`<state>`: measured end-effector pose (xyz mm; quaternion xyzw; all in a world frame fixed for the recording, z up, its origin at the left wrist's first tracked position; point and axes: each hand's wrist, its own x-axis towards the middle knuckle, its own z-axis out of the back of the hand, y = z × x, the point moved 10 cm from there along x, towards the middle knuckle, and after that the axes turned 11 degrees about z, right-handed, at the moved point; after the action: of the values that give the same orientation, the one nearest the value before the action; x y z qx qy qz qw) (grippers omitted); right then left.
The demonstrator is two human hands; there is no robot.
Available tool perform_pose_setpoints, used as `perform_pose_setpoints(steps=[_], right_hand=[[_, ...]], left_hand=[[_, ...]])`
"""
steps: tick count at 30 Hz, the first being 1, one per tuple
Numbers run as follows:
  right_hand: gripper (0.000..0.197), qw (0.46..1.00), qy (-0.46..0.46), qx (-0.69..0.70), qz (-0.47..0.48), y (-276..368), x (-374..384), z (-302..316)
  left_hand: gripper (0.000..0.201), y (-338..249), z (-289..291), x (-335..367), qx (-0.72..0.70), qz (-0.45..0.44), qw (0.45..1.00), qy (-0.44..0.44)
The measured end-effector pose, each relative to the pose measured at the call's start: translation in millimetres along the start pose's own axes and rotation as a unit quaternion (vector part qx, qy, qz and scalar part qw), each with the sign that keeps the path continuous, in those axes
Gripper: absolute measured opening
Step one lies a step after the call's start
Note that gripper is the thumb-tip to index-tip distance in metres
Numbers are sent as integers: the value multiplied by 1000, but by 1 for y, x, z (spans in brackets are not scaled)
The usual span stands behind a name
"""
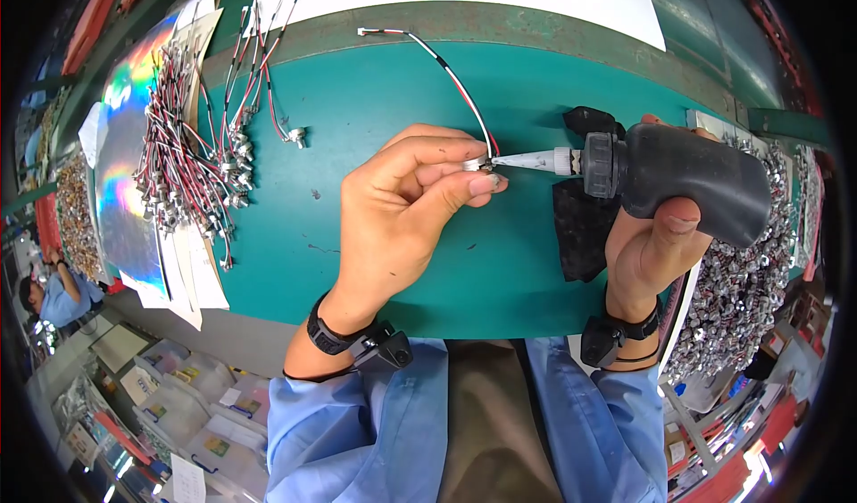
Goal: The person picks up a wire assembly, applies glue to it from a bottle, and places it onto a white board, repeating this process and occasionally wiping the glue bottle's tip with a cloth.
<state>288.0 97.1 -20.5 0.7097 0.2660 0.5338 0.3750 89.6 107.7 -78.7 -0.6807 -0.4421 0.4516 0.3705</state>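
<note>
We're looking down from head height, close over the tabletop (500, 284)'s near edge; outer bits look kinda murky.

An open blue jacket (406, 414) is worn with a brown top (494, 423) and black wrist devices (390, 347)

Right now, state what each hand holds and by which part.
Left hand: small wired part, pinched at its metal end. Right hand: black bottle, by its body.

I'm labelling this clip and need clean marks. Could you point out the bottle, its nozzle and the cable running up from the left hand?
Bottle (698, 176): head view, on its black body.
Nozzle (533, 161): head view, on its white taper.
Cable (438, 58): head view, midway along its wires.
</note>
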Motion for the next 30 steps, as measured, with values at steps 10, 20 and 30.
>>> perform_pose_setpoints(steps=[10,20,30], right_hand=[[65,999,-23,26,-13,-2,3,4],[62,1000,-29,9,-1,-3,2,10],[62,1000,-16,10,-9,-3,4,10]], left_hand=[[16,-3,-4,1,5,-6,1000,-7],[16,-1,-7,2,1,5,1000,-4],[17,2,-6,3,5,14,1000,-5]])
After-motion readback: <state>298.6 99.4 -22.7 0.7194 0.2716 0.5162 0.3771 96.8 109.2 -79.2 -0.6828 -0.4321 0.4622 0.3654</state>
